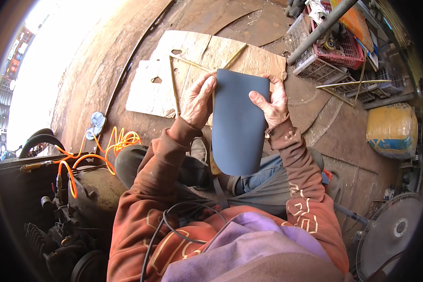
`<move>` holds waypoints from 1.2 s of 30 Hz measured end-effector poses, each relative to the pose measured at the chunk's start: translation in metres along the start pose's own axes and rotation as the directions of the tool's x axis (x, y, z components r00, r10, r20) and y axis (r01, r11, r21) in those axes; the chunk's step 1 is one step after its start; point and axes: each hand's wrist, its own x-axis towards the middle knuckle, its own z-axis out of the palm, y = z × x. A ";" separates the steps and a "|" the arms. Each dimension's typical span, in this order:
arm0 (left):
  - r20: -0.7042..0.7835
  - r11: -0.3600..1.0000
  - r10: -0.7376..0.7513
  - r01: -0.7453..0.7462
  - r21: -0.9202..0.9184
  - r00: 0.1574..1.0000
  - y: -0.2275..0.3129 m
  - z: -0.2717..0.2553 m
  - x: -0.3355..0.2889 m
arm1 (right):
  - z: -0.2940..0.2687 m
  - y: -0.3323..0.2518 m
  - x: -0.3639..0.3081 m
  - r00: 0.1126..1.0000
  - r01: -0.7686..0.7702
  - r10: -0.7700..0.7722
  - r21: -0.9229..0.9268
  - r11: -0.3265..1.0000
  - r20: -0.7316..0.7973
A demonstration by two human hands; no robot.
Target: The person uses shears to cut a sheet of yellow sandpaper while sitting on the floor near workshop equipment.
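A flat, dark blue-grey panel with a rounded lower end is held up in front of me, above my lap. My left hand grips its upper left edge, thumb pointing up along the side. On the opposite edge, my right hand has its thumb pressed on the front face and its fingers behind. Beyond the panel, a flattened cardboard sheet lies on the floor. Thin yellowish strips rest on it, bent at angles. The panel's back side is hidden from me.
A coiled orange hose lies at the left, by a tank and dark machinery. Stacked plastic crates stand at the far right, with a yellow wrapped bundle nearer. A round fan is at the lower right.
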 end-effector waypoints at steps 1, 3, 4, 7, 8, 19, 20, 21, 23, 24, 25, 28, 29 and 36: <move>0.001 1.000 -0.003 0.003 -0.001 1.000 -0.003 0.001 0.000 | 0.000 0.002 0.000 0.998 0.046 -0.049 -0.072 0.996 -0.043; -0.101 0.971 -0.156 0.171 0.169 0.983 -0.009 0.002 -0.002 | -0.002 0.007 0.003 0.991 0.107 -0.115 -0.124 0.986 -0.061; -0.160 0.935 -0.223 0.258 0.245 0.962 -0.013 0.002 -0.003 | -0.002 0.008 0.003 0.986 0.128 -0.141 -0.139 0.982 -0.086; -0.069 0.903 -0.110 0.129 0.410 0.992 -0.030 -0.003 -0.008 | -0.002 0.010 0.002 0.979 0.157 -0.181 -0.226 0.961 -0.090; -0.069 0.904 -0.109 0.128 0.408 0.992 -0.031 -0.003 -0.008 | -0.004 0.010 0.002 0.977 0.166 -0.198 -0.301 0.939 -0.079; -0.065 0.906 -0.116 0.133 0.402 0.991 -0.031 -0.015 -0.013 | -0.005 0.005 0.005 0.991 0.122 -0.131 -0.386 0.914 0.003; -0.068 0.906 -0.120 0.137 0.400 0.990 -0.031 -0.010 -0.014 | -0.006 0.006 0.004 0.987 0.149 -0.158 -0.416 0.897 0.012; -0.062 0.927 -0.098 0.114 0.359 0.993 -0.031 0.000 -0.014 | -0.006 0.007 0.004 0.988 0.144 -0.154 -0.417 0.897 0.010; -0.059 0.945 -0.077 0.092 0.315 0.995 -0.032 0.005 -0.016 | -0.006 0.010 0.003 0.980 0.187 -0.199 -0.431 0.883 0.018; -0.062 0.946 -0.082 0.097 0.309 0.995 -0.033 0.005 -0.016 | -0.007 0.011 0.003 0.980 0.185 -0.197 -0.432 0.883 0.017; -0.066 0.948 -0.088 0.104 0.302 0.994 -0.034 0.005 -0.016 | -0.008 0.013 0.003 0.976 0.202 -0.215 -0.449 0.870 0.024; -0.041 0.944 -0.023 0.036 0.329 0.999 -0.042 0.000 -0.014 | -0.003 0.010 0.000 0.976 0.200 -0.219 -0.414 0.888 0.001; -0.028 0.946 -0.032 0.039 0.321 0.999 -0.043 0.000 -0.013 | 0.000 0.005 -0.001 0.977 0.185 -0.210 -0.369 0.911 -0.030; -0.074 0.955 -0.088 0.105 0.278 0.993 -0.030 0.002 -0.016 | 0.002 -0.002 0.004 0.967 0.248 -0.254 -0.384 0.889 0.035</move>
